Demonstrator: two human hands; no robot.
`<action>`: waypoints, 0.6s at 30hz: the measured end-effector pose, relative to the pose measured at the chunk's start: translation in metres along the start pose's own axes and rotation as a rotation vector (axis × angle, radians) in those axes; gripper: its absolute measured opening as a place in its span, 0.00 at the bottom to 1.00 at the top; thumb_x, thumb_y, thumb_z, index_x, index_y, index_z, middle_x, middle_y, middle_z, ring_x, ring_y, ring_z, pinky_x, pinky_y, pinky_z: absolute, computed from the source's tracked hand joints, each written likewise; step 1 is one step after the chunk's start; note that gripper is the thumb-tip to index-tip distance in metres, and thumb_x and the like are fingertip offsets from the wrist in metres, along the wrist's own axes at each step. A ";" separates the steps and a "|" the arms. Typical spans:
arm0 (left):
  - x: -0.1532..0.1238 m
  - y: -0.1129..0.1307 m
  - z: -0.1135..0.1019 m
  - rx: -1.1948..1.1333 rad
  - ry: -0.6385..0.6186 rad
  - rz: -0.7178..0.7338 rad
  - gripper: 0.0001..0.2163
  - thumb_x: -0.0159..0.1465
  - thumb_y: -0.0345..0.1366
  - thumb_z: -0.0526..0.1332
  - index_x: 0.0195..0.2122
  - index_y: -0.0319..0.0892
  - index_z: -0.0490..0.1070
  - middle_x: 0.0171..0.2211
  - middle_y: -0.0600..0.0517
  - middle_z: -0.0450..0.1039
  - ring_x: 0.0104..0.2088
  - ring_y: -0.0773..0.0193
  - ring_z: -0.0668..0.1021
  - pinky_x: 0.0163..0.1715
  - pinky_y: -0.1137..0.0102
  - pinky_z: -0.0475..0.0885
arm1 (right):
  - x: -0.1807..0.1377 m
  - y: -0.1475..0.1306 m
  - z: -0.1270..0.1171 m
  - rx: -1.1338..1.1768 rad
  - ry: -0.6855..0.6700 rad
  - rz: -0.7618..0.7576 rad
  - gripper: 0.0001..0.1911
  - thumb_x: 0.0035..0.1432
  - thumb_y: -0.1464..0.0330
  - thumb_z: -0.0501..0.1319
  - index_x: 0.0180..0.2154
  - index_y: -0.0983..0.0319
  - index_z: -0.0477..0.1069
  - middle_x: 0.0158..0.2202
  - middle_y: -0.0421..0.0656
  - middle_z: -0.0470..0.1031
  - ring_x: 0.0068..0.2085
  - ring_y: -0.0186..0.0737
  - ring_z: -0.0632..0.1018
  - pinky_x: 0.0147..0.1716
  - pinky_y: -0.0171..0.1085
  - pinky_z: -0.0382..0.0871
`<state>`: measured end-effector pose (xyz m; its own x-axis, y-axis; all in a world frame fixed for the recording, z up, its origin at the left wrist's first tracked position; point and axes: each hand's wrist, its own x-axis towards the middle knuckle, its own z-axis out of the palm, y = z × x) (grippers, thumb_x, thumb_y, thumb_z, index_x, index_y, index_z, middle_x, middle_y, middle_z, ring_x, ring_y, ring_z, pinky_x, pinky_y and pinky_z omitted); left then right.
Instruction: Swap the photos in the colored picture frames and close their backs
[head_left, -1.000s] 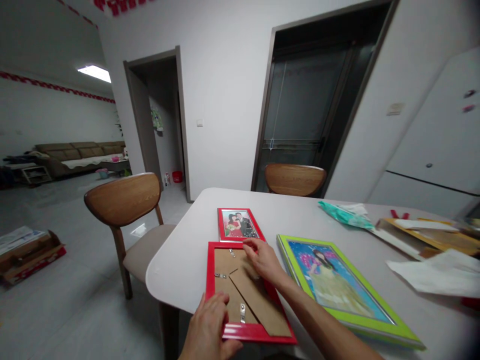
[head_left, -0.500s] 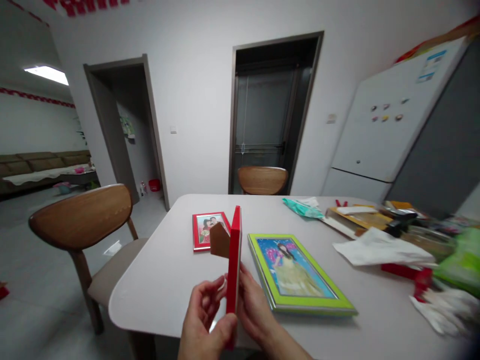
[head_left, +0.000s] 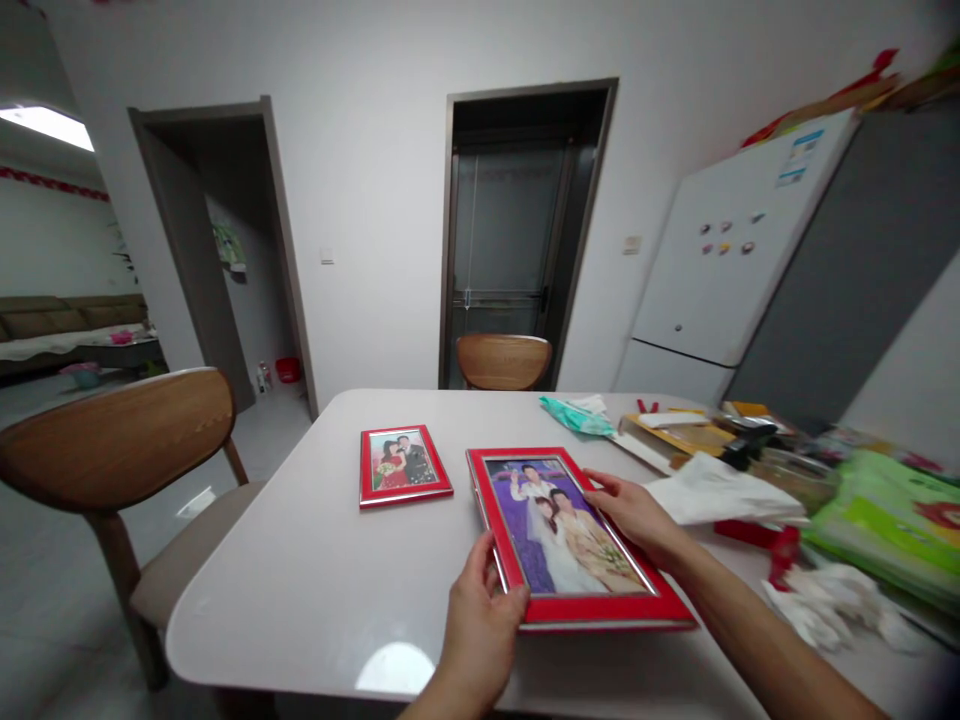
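Note:
A large red picture frame (head_left: 600,606) lies face up at the right front of the table, tilted slightly in my hands. Its photo shows several people, one in a white wedding dress. My left hand (head_left: 480,610) grips its left edge near the front corner, thumb on the border. On the far right edge, my right hand (head_left: 630,510) holds the border with the fingers on top. The green frame is hidden from view; the red frame covers its spot. To the left, a smaller red picture frame (head_left: 405,492) with a couple's photo rests flat on the table.
The pale table (head_left: 315,580) has rounded corners. Along its right side sit a teal packet (head_left: 577,415), white paper (head_left: 724,490), crumpled white gloves or tissue (head_left: 832,605) and a green plastic pack (head_left: 885,515). Wooden chairs stand at the left (head_left: 120,430) and far side (head_left: 502,360).
The large red frame was upright, edge-on between both hands with its brown back stand showing. It is now laid face up over the green frame's place. The view has shifted right.

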<state>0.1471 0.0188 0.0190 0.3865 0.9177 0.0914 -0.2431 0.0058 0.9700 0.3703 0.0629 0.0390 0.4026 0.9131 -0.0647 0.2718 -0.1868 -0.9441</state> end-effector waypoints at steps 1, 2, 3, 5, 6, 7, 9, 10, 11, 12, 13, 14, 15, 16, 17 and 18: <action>0.005 -0.005 0.002 0.074 -0.001 -0.002 0.26 0.50 0.25 0.53 0.53 0.39 0.52 0.51 0.47 0.63 0.48 0.61 0.69 0.42 0.71 0.69 | 0.007 0.005 -0.003 -0.098 0.018 -0.017 0.29 0.45 0.68 0.54 0.52 0.66 0.58 0.32 0.44 0.76 0.27 0.39 0.76 0.25 0.34 0.68; 0.009 -0.008 0.003 0.167 0.006 0.007 0.26 0.50 0.24 0.53 0.52 0.40 0.53 0.50 0.49 0.64 0.47 0.62 0.69 0.42 0.71 0.68 | 0.014 0.011 -0.004 -0.187 0.041 -0.042 0.27 0.45 0.68 0.54 0.51 0.66 0.60 0.32 0.45 0.76 0.28 0.39 0.76 0.25 0.33 0.67; 0.013 -0.010 0.004 0.271 0.020 0.022 0.26 0.50 0.24 0.53 0.52 0.41 0.54 0.50 0.50 0.64 0.47 0.63 0.69 0.44 0.71 0.67 | 0.019 0.015 -0.004 -0.260 0.068 -0.069 0.26 0.46 0.68 0.53 0.49 0.66 0.62 0.32 0.45 0.76 0.29 0.39 0.76 0.26 0.33 0.67; 0.016 -0.011 0.003 0.469 0.039 0.050 0.27 0.49 0.24 0.54 0.52 0.41 0.55 0.49 0.51 0.66 0.46 0.63 0.70 0.46 0.70 0.64 | 0.026 0.022 -0.002 -0.361 0.118 -0.108 0.23 0.45 0.69 0.53 0.46 0.66 0.66 0.32 0.46 0.76 0.31 0.40 0.76 0.28 0.33 0.67; 0.017 -0.010 0.001 0.544 0.039 0.059 0.27 0.48 0.25 0.54 0.52 0.41 0.56 0.48 0.51 0.67 0.46 0.62 0.70 0.47 0.70 0.63 | 0.028 0.025 -0.001 -0.390 0.133 -0.115 0.21 0.44 0.69 0.54 0.43 0.65 0.68 0.32 0.46 0.76 0.32 0.41 0.76 0.30 0.33 0.66; 0.018 -0.010 -0.001 0.602 0.030 0.067 0.27 0.49 0.26 0.55 0.52 0.40 0.56 0.48 0.51 0.67 0.47 0.62 0.69 0.47 0.70 0.63 | 0.029 0.027 0.000 -0.409 0.144 -0.114 0.20 0.44 0.69 0.54 0.41 0.65 0.70 0.33 0.47 0.76 0.34 0.42 0.76 0.32 0.34 0.66; 0.020 -0.010 -0.007 0.741 0.020 0.079 0.25 0.51 0.29 0.54 0.52 0.39 0.55 0.49 0.50 0.65 0.48 0.63 0.68 0.47 0.70 0.63 | 0.029 0.029 0.000 -0.457 0.169 -0.113 0.19 0.43 0.70 0.54 0.39 0.65 0.71 0.35 0.49 0.75 0.36 0.44 0.75 0.36 0.36 0.65; 0.022 -0.010 -0.012 0.823 0.027 0.083 0.24 0.52 0.30 0.53 0.53 0.38 0.54 0.50 0.48 0.64 0.49 0.63 0.67 0.47 0.71 0.63 | 0.028 0.028 0.001 -0.478 0.181 -0.112 0.19 0.44 0.70 0.54 0.40 0.66 0.71 0.36 0.49 0.75 0.37 0.45 0.75 0.37 0.37 0.64; 0.026 -0.010 -0.019 0.906 0.040 0.085 0.24 0.54 0.32 0.53 0.53 0.37 0.54 0.51 0.47 0.62 0.50 0.63 0.66 0.48 0.70 0.62 | 0.026 0.027 0.001 -0.497 0.193 -0.112 0.19 0.44 0.70 0.53 0.40 0.66 0.71 0.36 0.50 0.75 0.38 0.46 0.74 0.39 0.38 0.64; 0.031 -0.010 -0.027 0.979 0.058 0.087 0.23 0.54 0.33 0.52 0.53 0.36 0.54 0.52 0.46 0.61 0.52 0.63 0.64 0.49 0.69 0.60 | 0.023 0.024 0.002 -0.511 0.202 -0.114 0.20 0.45 0.70 0.53 0.41 0.66 0.70 0.37 0.50 0.74 0.39 0.46 0.74 0.40 0.39 0.63; 0.038 -0.010 -0.037 1.038 0.078 0.086 0.24 0.55 0.34 0.52 0.53 0.35 0.54 0.54 0.44 0.59 0.53 0.62 0.62 0.51 0.68 0.58 | 0.019 0.020 0.004 -0.521 0.208 -0.130 0.20 0.45 0.69 0.53 0.43 0.66 0.69 0.39 0.50 0.74 0.41 0.46 0.73 0.41 0.40 0.62; 0.045 -0.009 -0.049 1.075 0.097 0.085 0.24 0.54 0.34 0.53 0.53 0.34 0.54 0.55 0.43 0.56 0.55 0.61 0.60 0.52 0.67 0.55 | 0.013 0.015 0.007 -0.524 0.208 -0.165 0.21 0.46 0.68 0.52 0.44 0.66 0.68 0.41 0.50 0.72 0.43 0.46 0.72 0.43 0.40 0.61; 0.053 -0.008 -0.062 1.111 0.115 0.086 0.25 0.54 0.33 0.54 0.53 0.34 0.53 0.56 0.43 0.53 0.56 0.60 0.56 0.54 0.65 0.51 | 0.005 0.008 0.012 -0.519 0.201 -0.221 0.21 0.47 0.68 0.52 0.44 0.65 0.67 0.43 0.50 0.71 0.44 0.45 0.71 0.44 0.40 0.61; 0.061 -0.006 -0.075 1.154 0.136 0.081 0.25 0.54 0.33 0.54 0.53 0.34 0.53 0.57 0.42 0.50 0.57 0.58 0.53 0.55 0.63 0.48 | -0.006 0.002 0.019 -0.509 0.181 -0.296 0.21 0.48 0.66 0.51 0.45 0.65 0.66 0.45 0.49 0.70 0.46 0.44 0.70 0.46 0.40 0.60; 0.068 -0.003 -0.089 1.195 0.152 0.070 0.25 0.53 0.33 0.54 0.53 0.34 0.52 0.58 0.42 0.48 0.58 0.57 0.51 0.55 0.60 0.45 | -0.017 -0.005 0.029 -0.488 0.147 -0.381 0.21 0.49 0.65 0.51 0.45 0.64 0.66 0.46 0.48 0.69 0.47 0.44 0.69 0.46 0.40 0.60; 0.074 0.000 -0.102 1.233 0.160 0.055 0.26 0.53 0.33 0.55 0.53 0.35 0.53 0.58 0.41 0.48 0.58 0.54 0.50 0.55 0.57 0.43 | -0.030 -0.011 0.040 -0.464 0.089 -0.466 0.20 0.50 0.64 0.50 0.45 0.62 0.66 0.46 0.47 0.69 0.47 0.43 0.69 0.47 0.41 0.60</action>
<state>0.0854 0.1270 0.0026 0.2681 0.9437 0.1940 0.7748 -0.3309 0.5386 0.3200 0.0520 0.0389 0.2172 0.9065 0.3620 0.7749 0.0654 -0.6287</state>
